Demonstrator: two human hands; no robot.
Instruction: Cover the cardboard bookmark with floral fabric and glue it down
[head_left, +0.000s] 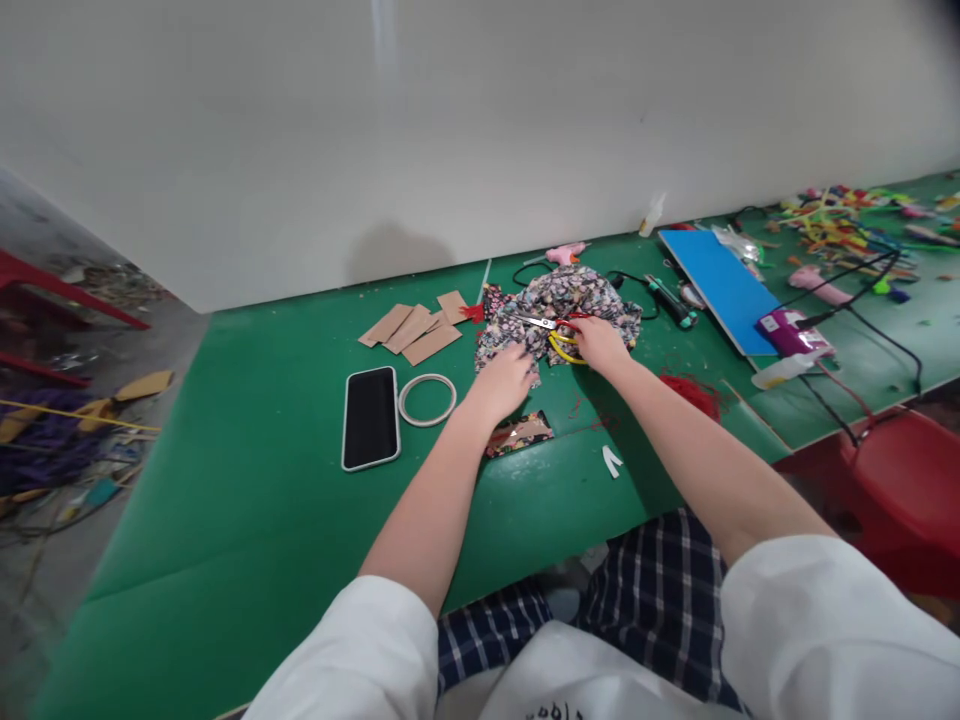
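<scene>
A crumpled piece of floral fabric (pixel 577 290) lies on the green table, dark with small pale and pink flowers. My right hand (pixel 598 343) is closed around the handles of a pair of scissors (pixel 545 323), which show red and yellow. The blades point left across the fabric. At the fabric's lower left edge, my left hand (pixel 506 380) has its fingers bent down onto the cloth; the fingertips are partly hidden. Just below it lies a cardboard strip (pixel 521 434) partly covered in floral fabric.
Left of the hands are several cardboard pieces (pixel 433 340), a tape ring (pixel 427 400) and a phone (pixel 371 418). Red threads (pixel 691 396) lie right. Beyond are a pink glue gun (pixel 566 254), a blue board (pixel 720 285) and a purple box (pixel 793 333) with cables. A white wall (pixel 450 130) rises behind.
</scene>
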